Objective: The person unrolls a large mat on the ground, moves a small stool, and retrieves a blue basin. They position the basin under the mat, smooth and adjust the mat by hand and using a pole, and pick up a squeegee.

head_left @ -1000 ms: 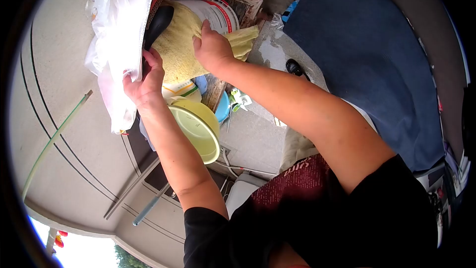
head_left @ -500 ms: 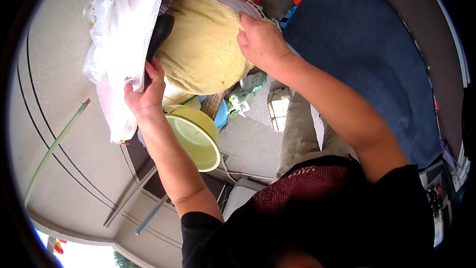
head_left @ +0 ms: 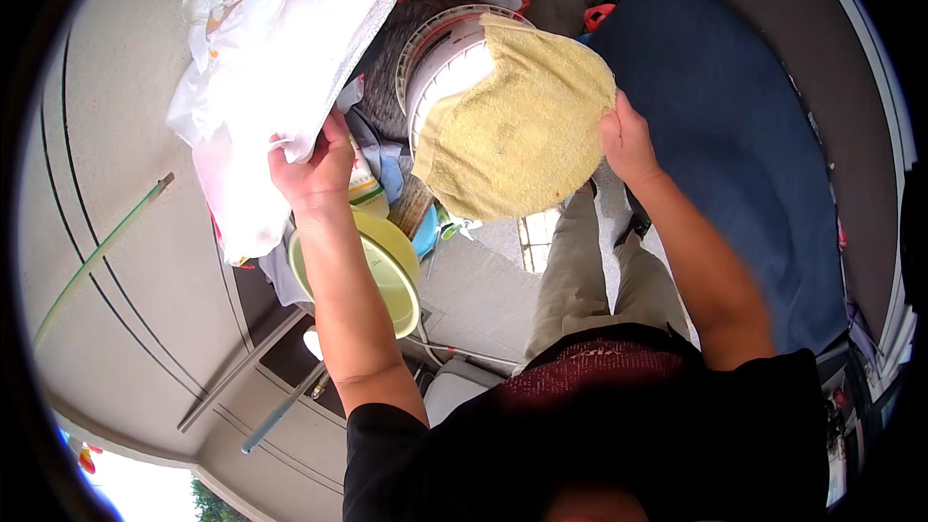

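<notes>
My right hand (head_left: 630,140) grips one edge of a yellow cloth (head_left: 522,121), which hangs spread out in front of a white bucket (head_left: 440,63). The cloth hides part of the bucket. On the left, my left hand (head_left: 319,164) has its fingers closed on the lower edge of a white plastic bag (head_left: 261,87). Below that hand, a light green basin (head_left: 394,280) is partly covered by my left forearm.
A dark blue cover (head_left: 725,145) lies on the right. Beside the basin are a wooden board (head_left: 411,201) and a blue item (head_left: 425,232). A pale block (head_left: 537,240) stands near my legs. Poles (head_left: 280,420) lean at the lower left.
My right hand has moved right and down, pulling the yellow cloth away from beside the bag. The bag's edge has swung right, and the black handle near my left hand no longer shows.
</notes>
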Action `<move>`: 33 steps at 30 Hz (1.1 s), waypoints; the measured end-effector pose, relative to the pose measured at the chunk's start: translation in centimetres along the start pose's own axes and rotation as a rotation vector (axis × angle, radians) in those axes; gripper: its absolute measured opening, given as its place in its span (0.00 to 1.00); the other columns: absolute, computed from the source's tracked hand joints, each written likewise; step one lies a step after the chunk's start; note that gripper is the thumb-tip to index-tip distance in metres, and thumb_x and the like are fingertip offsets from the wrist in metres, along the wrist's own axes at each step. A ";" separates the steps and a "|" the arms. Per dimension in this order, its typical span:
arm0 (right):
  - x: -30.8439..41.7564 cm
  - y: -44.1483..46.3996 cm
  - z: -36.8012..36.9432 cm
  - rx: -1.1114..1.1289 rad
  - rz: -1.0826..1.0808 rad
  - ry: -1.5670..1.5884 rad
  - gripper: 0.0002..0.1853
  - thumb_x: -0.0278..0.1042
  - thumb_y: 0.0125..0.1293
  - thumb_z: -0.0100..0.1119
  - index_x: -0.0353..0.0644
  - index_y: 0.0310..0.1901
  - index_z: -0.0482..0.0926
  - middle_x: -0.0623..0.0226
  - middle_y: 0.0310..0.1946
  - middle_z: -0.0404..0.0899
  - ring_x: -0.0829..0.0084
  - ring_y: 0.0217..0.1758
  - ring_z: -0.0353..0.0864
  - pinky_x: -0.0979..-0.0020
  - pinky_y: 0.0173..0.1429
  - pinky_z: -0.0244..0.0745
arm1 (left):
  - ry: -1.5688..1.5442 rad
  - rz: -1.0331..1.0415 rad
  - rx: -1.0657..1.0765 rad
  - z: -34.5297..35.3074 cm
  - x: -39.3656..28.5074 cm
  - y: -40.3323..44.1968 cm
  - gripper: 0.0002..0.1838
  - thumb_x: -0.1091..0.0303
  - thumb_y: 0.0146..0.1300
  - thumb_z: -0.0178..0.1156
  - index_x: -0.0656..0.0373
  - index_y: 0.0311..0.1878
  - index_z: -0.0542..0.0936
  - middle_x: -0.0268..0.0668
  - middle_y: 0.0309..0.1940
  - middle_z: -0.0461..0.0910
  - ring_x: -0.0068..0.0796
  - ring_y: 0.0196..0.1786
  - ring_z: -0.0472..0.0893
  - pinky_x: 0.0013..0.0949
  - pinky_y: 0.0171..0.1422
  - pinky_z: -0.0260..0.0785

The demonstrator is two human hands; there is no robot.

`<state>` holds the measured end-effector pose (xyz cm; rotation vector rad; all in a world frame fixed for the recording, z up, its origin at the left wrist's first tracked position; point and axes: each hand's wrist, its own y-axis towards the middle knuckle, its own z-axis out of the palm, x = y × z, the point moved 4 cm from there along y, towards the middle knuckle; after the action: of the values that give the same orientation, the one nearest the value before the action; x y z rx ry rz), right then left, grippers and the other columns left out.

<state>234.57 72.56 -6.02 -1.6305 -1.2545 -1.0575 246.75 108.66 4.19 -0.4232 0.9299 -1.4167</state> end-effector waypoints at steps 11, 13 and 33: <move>-3.2 1.8 -4.8 0.098 -0.079 -0.100 0.17 0.27 0.64 0.41 0.35 0.53 0.69 0.49 0.38 0.78 0.57 0.42 0.80 0.68 0.45 0.73 | 0.104 0.269 0.100 -8.6 5.6 6.7 0.22 0.51 0.63 0.46 0.55 0.54 0.70 0.37 0.52 0.74 0.40 0.56 0.73 0.45 0.60 0.66; -3.4 1.5 -4.9 0.085 -0.079 -0.127 0.17 0.28 0.64 0.41 0.35 0.53 0.69 0.49 0.38 0.78 0.57 0.42 0.80 0.68 0.45 0.73 | 0.174 0.273 0.164 -9.3 7.5 7.4 0.24 0.50 0.64 0.44 0.54 0.58 0.68 0.37 0.55 0.71 0.40 0.58 0.71 0.45 0.62 0.64; -2.4 -5.4 -4.6 -0.093 -0.091 -0.280 0.18 0.27 0.62 0.44 0.37 0.54 0.71 0.46 0.33 0.77 0.55 0.33 0.81 0.65 0.35 0.75 | 1.118 0.165 0.268 -14.0 16.7 -10.6 0.31 0.54 0.71 0.37 0.58 0.71 0.44 0.42 0.69 0.52 0.32 0.69 0.54 0.32 0.71 0.45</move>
<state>228.30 68.47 -6.21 -1.8567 -1.4925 -0.9779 227.56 94.91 -1.15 0.7261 1.5628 -1.5716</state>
